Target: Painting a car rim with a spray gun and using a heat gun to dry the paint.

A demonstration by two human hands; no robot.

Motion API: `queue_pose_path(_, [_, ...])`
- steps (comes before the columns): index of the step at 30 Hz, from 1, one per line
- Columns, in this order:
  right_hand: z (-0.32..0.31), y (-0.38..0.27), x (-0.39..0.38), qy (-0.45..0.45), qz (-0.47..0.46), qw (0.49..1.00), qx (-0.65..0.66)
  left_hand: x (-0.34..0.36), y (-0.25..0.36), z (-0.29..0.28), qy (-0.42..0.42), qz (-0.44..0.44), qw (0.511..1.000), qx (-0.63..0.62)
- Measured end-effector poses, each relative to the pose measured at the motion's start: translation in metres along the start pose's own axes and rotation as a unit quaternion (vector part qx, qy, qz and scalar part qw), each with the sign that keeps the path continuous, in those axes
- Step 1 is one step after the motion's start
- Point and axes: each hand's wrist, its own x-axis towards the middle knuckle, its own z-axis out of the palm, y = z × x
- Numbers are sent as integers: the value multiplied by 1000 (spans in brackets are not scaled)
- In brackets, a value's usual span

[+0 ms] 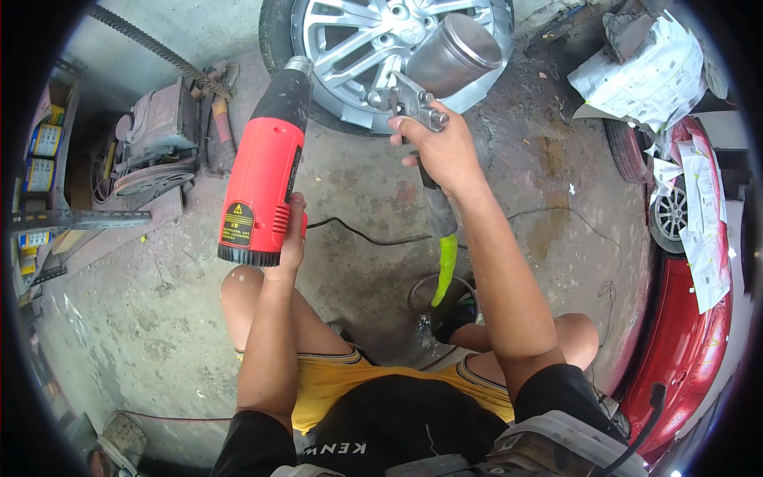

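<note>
My left hand (292,237) is wrapped round the handle of a red and black heat gun (258,171), its metal nozzle pointing up beside the wheel's tyre. A black cord (362,233) trails away to the right from near its handle. In my right hand (449,151) is a silver spray gun (407,102) with a round metal cup (451,62) on it, tilted over the wheel. A bright green hose-like piece (446,269) hangs below the spray gun's dark handle. Under both tools lies a silver alloy wheel (342,38), partly hidden by the cup and the nozzle.
A red car (671,334) stands along the right side, with masking paper (703,230) taped on it. At the left are a dusty metal machine (161,119) and a shelf (73,143) with boxes. A thin cable (556,210) crosses the stained concrete floor.
</note>
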Motion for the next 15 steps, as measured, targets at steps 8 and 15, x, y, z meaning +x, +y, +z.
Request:
queue_pose_path(8, [-42, 22, -8, 15, -34, 971, -236, -1, -19, -2, 44, 30, 998, 43])
queue_pose_path(15, [-2, -55, 24, -49, -106, 979, -167, -4, 24, 7, 38, 23, 999, -1])
